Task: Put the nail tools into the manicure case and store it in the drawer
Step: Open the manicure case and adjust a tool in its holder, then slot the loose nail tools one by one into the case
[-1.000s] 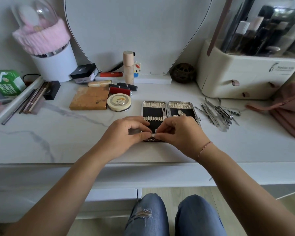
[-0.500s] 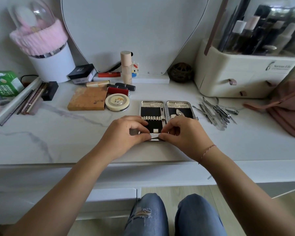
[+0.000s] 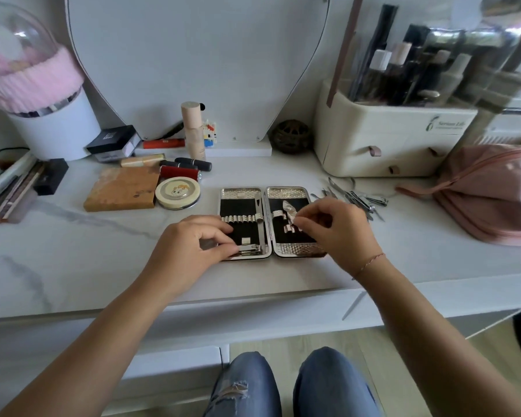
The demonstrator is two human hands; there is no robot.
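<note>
The silver manicure case (image 3: 240, 193) lies open and flat on the marble vanity top, its black lining showing. In its left half sit a long file (image 3: 258, 215) and a nail clipper (image 3: 251, 251) along the near edge. My left hand (image 3: 190, 251) pinches the clipper's left end with thumb and curled fingers. My right hand (image 3: 339, 231) hovers over the case's right half with loosely curled fingers, their tips beside a small metal tool (image 3: 288, 209) held in the loops there. It holds nothing that I can see. Several loose nail tools (image 3: 362, 200) lie just right of the case.
A cream cosmetics organiser (image 3: 382, 145) with small drawers stands at the back right, with a pink pouch (image 3: 491, 194) beside it. A round compact (image 3: 177, 192), a wooden palette (image 3: 122, 189) and lipsticks (image 3: 181, 171) lie left of the case. A white drawer front (image 3: 175, 365) shows below the top.
My right hand has let go of the clipper and moved up and right over the case's right half. My left hand stays on the clipper, which now lies in the left half.
</note>
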